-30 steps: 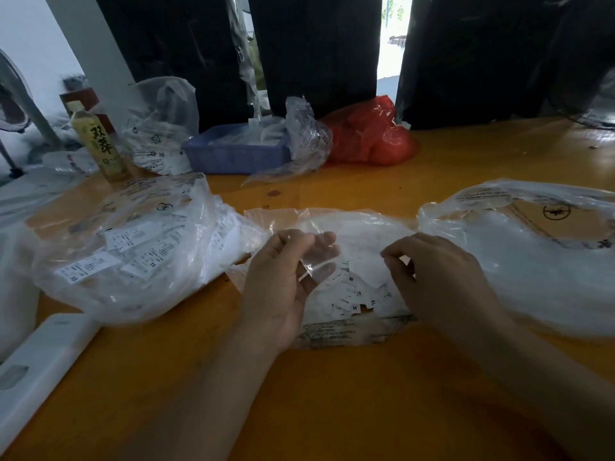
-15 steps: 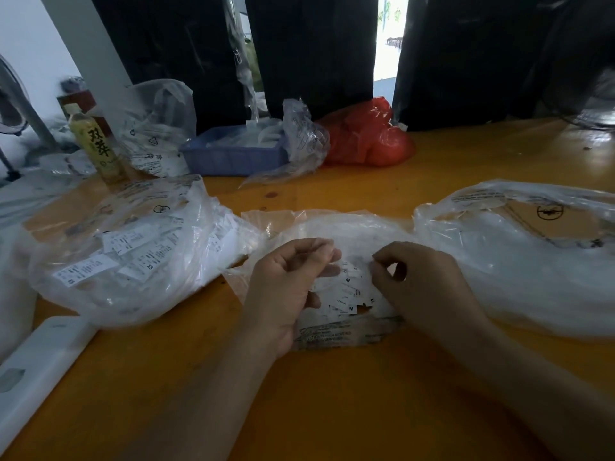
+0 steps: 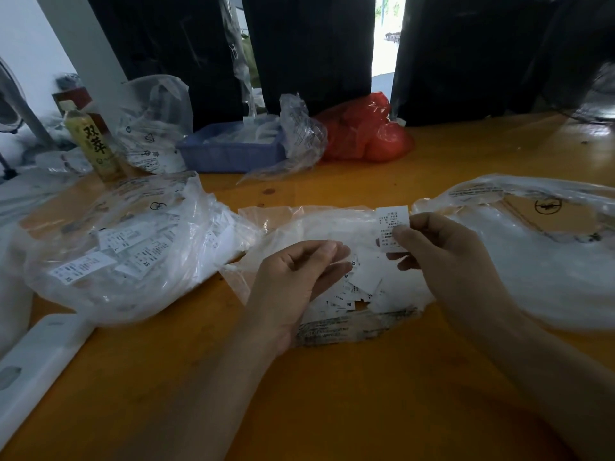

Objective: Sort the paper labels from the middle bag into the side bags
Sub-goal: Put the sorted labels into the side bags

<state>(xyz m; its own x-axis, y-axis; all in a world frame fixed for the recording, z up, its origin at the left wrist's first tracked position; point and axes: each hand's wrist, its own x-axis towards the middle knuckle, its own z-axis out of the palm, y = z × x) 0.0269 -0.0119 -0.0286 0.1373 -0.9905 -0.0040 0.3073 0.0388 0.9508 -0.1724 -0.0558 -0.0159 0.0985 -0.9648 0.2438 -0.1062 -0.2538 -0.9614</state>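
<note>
Right hand pinches a label upright; left hand grips the middle bag.

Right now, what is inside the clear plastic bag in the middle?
The clear plastic middle bag holds small white paper labels, some marked M. The left hand covers some of them.

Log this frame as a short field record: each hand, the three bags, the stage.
right hand: pinches one paper label, lifted above the middle bag
left hand: grips the middle bag's plastic
left bag: holds many labels
right bag: contents unclear
stage: label picked, not yet dropped
</note>
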